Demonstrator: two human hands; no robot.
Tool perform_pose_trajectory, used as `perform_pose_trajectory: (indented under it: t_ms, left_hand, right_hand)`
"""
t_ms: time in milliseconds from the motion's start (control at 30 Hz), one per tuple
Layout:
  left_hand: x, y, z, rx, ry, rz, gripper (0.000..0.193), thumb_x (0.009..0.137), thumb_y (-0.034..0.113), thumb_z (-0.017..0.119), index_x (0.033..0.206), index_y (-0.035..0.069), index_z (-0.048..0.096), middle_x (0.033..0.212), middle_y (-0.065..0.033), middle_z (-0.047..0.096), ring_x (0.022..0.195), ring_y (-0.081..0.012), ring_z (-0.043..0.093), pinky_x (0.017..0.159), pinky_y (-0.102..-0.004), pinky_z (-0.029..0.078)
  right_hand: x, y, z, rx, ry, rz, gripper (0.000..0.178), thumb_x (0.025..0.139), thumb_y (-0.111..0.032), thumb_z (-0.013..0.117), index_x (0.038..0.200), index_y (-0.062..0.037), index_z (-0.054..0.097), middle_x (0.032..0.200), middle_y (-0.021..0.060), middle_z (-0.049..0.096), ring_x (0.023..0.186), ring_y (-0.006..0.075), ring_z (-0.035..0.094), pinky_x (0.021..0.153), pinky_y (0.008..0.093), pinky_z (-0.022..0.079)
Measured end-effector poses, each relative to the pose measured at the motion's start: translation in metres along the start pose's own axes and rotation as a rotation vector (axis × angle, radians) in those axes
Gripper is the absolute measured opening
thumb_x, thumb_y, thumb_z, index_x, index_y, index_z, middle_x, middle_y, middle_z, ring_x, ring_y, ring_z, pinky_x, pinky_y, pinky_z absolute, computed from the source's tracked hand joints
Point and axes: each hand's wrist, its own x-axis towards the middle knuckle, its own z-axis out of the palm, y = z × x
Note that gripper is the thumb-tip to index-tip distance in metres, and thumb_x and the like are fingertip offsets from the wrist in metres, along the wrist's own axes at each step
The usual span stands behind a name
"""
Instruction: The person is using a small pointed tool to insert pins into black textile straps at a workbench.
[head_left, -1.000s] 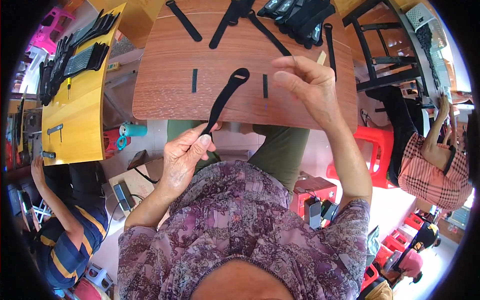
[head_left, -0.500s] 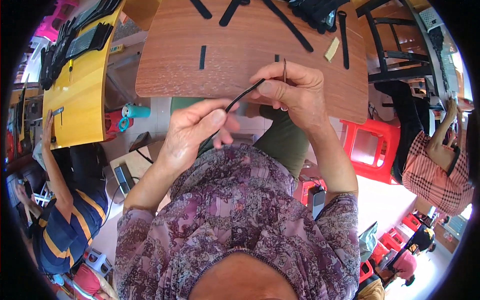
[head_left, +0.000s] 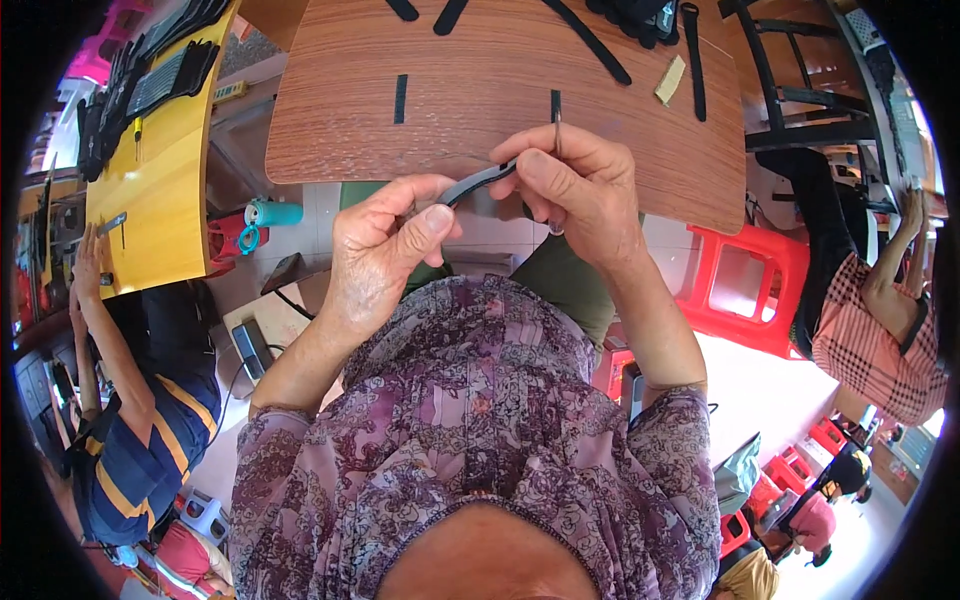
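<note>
Both hands lower and closer than before, left hand (head_left: pixel 385 250) and right hand (head_left: pixel 575 185) each in a pinching grip on black strap (head_left: pixel 480 182)

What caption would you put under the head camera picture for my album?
Two hands, left hand and right hand, pinch a black strap above a wooden table.

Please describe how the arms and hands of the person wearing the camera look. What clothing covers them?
Both arms are bare from above the elbows down to the hands. The left hand and right hand wear no gloves, and no rings or watch are visible. Short sleeves of a purple blouse with a dense paisley-like floral print cover the upper arms.
</note>
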Motion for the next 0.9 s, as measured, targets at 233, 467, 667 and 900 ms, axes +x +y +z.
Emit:
perform_pose_trajectory:
  t_ms: [233, 467, 667, 900]
  left_hand:
    - [0.019, 0.007, 0.002, -0.339, -0.132, -0.292, 0.031, 0.091, 0.025, 0.053, 0.101, -0.003, 0.058, 0.074, -0.0095, 0.061, 0.051, -0.0118, 0.053, 0.041, -0.0202, 0.036]
    - [0.021, 0.007, -0.002, -0.596, -0.176, -0.429, 0.033, 0.092, 0.024, 0.050, 0.103, -0.007, 0.057, 0.073, -0.0120, 0.061, 0.049, -0.0130, 0.054, 0.040, -0.0217, 0.038]
    - [0.018, 0.007, -0.002, -0.315, -0.265, -0.383, 0.038, 0.092, 0.027, 0.050, 0.105, -0.009, 0.054, 0.071, -0.0098, 0.060, 0.049, -0.0120, 0.054, 0.042, -0.0217, 0.041]
    - [0.018, 0.014, 0.007, -0.432, -0.191, -0.385, 0.037, 0.092, 0.026, 0.050, 0.108, -0.008, 0.053, 0.073, -0.0086, 0.059, 0.049, -0.0115, 0.051, 0.040, -0.0219, 0.037]
  right_hand:
    - [0.010, 0.004, 0.008, -0.045, 0.042, 0.103, 0.018, 0.086, -0.014, 0.059, 0.090, 0.0029, 0.063, 0.068, 0.0075, 0.063, 0.049, 0.0042, 0.046, 0.043, 0.0168, 0.034]
    - [0.038, 0.003, -0.006, -0.084, 0.193, 0.066, 0.018, 0.085, -0.019, 0.062, 0.082, -0.0016, 0.064, 0.062, 0.0024, 0.059, 0.047, 0.0019, 0.045, 0.040, 0.0142, 0.028]
    - [0.048, -0.002, -0.013, -0.112, 0.273, -0.006, 0.017, 0.082, -0.018, 0.065, 0.080, -0.0007, 0.065, 0.059, 0.0041, 0.061, 0.045, 0.0030, 0.045, 0.038, 0.0165, 0.031]
    - [0.065, -0.011, -0.011, -0.134, 0.215, -0.025, 0.025, 0.087, -0.018, 0.059, 0.073, 0.0024, 0.060, 0.064, 0.0060, 0.062, 0.046, 0.0121, 0.050, 0.041, 0.0233, 0.035]
